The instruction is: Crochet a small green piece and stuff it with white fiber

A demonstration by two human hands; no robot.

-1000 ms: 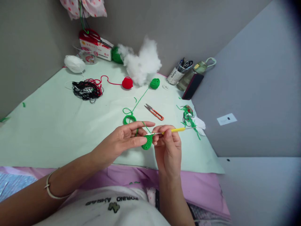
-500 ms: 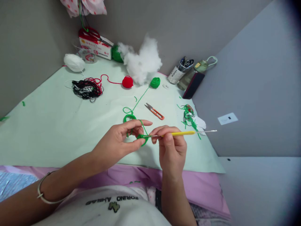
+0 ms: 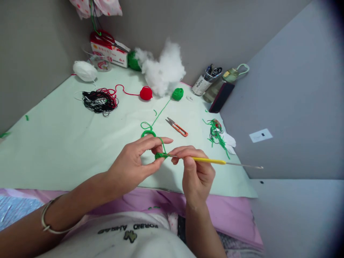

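Observation:
My left hand (image 3: 139, 156) pinches a small green crochet piece (image 3: 159, 156) between thumb and fingers. Green yarn runs over its outstretched index finger down to the piece. In my right hand (image 3: 197, 172) is a crochet hook (image 3: 211, 160) with a yellow handle, held like a pen; its left tip meets the green piece, and a second thin hooked end points right. Whether a loop sits on the tip is too small to tell. Behind my left hand lies a loose coil of green yarn (image 3: 148, 133), whose strand leads back to a small green yarn ball (image 3: 177, 94).
Orange thread snips (image 3: 176, 127) lie just beyond my hands. Farther back are a red yarn ball (image 3: 146, 93), tangled black yarn (image 3: 99, 102), white stuffing (image 3: 163, 70) and a white yarn ball (image 3: 85, 71). Rightward stand a pen cup (image 3: 202, 83), a phone (image 3: 221, 97) and yarn scraps (image 3: 215, 130).
The hook has tilted, its right end swinging lower and farther right. My right hand has shifted slightly, and the green piece has turned between my left fingers.

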